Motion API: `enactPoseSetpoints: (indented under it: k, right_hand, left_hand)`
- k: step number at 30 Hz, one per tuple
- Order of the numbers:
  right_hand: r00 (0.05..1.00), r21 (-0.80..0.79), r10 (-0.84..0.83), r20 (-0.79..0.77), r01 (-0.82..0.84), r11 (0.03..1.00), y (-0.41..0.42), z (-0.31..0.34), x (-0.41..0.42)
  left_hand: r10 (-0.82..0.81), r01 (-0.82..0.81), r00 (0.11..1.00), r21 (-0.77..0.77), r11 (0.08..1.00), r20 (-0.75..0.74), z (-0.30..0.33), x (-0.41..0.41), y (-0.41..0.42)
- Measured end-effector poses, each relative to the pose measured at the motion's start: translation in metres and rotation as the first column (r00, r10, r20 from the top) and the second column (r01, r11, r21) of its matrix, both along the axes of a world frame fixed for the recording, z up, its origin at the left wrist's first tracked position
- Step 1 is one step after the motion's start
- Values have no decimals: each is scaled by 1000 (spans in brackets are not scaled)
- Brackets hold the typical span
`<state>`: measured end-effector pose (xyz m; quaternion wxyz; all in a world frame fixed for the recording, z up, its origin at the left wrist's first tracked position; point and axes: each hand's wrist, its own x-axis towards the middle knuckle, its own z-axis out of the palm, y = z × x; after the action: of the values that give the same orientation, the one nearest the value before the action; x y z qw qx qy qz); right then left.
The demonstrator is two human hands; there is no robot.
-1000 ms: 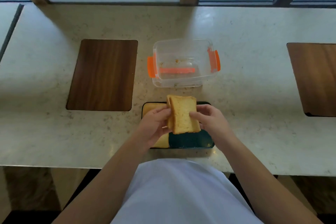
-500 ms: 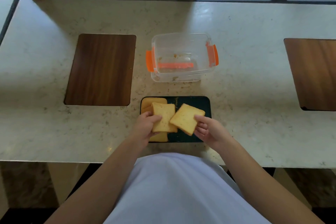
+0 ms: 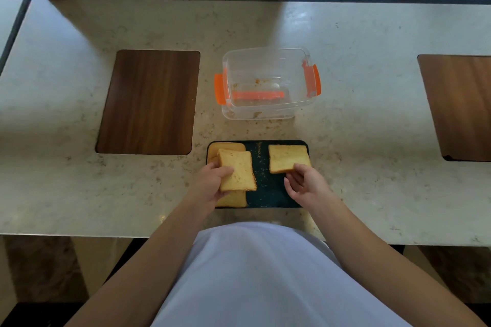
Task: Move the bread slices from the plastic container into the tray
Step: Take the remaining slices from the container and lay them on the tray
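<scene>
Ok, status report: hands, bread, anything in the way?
Left hand gripping a slice over the tray. Right hand setting another slice down. Container empty. Nothing blocking.

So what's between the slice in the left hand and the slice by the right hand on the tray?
In the head view, only a bare dark strip of tray scattered with crumbs separates the left-hand slice from the right-hand slice.

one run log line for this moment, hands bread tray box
left hand: holds slice over tray | right hand: fingertips on slice in tray | box: only crumbs
</scene>
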<state>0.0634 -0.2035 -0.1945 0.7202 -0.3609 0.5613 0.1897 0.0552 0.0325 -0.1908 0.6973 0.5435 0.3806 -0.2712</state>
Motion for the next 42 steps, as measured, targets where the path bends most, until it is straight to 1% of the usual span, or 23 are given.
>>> enactPoseSetpoints:
  k: [2, 7, 12, 16, 18, 19, 20, 22, 24, 26, 28, 29, 30, 32, 34, 35, 36, 37, 38, 39, 40, 41, 42]
  right_hand:
    - [1000, -32, 14, -28, -15, 999, 0, -2, -3]
    - [998, -15, -64, 0, 64, 998, 1, -1, -2]
    - [996, -21, -84, 22, 85, 996, 4, 1, 4]
    - [981, 72, -189, 35, 186, 980, 3, -1, -2]
    - [978, 112, -206, 35, 202, 973, 3, -1, -7]
    - [983, 118, -181, 38, 175, 977, 3, -1, -11]
    - [992, 108, -121, 43, 116, 987, 5, 0, -14]
    - [993, 64, 99, 64, -103, 993, 8, 2, -21]
    - [936, 41, 335, 104, -341, 939, 12, 4, -28]
    - [843, 2, 512, 163, -519, 855, 14, 6, -32]
    - [797, -28, 564, 215, -572, 820, 12, 4, -33]
    - [798, -20, 551, 243, -564, 826, 10, 4, -32]
    - [807, -1, 524, 272, -544, 839, 8, 4, -31]
    - [815, 10, 480, 324, -510, 860, 3, 5, -28]
    - [780, -75, 518, 352, -528, 846, -4, 10, -23]
    - [739, -150, 575, 351, -561, 814, -9, 14, -20]
    - [679, -242, 654, 332, -609, 755, -13, 19, -16]
    - [598, -344, 747, 291, -663, 665, -18, 24, -11]
    - [502, -437, 832, 236, -710, 552, -23, 29, -6]
    - [404, -508, 896, 182, -742, 438, -26, 34, -1]
    - [321, -555, 936, 144, -757, 345, -29, 37, 4]
    - [258, -587, 959, 121, -760, 279, -29, 39, 8]
    - [213, -612, 971, 109, -755, 234, -28, 41, 11]
  left_hand:
    - [-2, 2, 1000, 11, 1000, -9, -1, -1, 0]
    - [-4, 4, 1000, 8, 1000, -15, 0, -1, -2]
    - [-31, 31, 999, 6, 999, -6, 3, 1, -5]
    - [-52, 52, 999, -7, 999, -13, 3, 0, -8]
    - [-61, 61, 998, -9, 998, -24, 3, -1, -10]
    - [-63, 63, 998, -6, 998, -27, 3, -2, -11]
    - [-66, 66, 997, -5, 998, -27, 2, -3, -12]
    - [-78, 78, 997, -10, 997, -24, 3, -4, -16]
    - [-94, 94, 996, -15, 995, -2, 2, -5, -22]
    - [-142, 142, 989, 8, 990, 37, 5, -4, -30]
    - [-277, 262, 954, 134, 956, 114, 6, -3, -36]
    - [-352, 321, 924, 198, 926, 151, 8, -3, -39]
    - [-404, 361, 896, 229, 904, 181, 9, -3, -41]
    - [-434, 396, 875, 199, 897, 214, 12, -2, -45]
    - [-449, 412, 863, 190, 891, 232, 14, 0, -47]
    - [-494, 436, 834, 256, 863, 246, 14, 2, -46]
    - [-564, 456, 785, 375, 807, 259, 14, 3, -45]
    - [-630, 452, 729, 504, 736, 266, 13, 3, -44]
    - [-680, 429, 677, 600, 676, 282, 12, 3, -44]
    - [-714, 405, 628, 653, 640, 310, 12, 2, -46]
    - [-739, 395, 582, 677, 621, 339, 12, 1, -48]
    - [-760, 398, 540, 686, 610, 362, 12, 1, -52]
    - [-772, 407, 512, 685, 605, 378, 12, 0, -55]
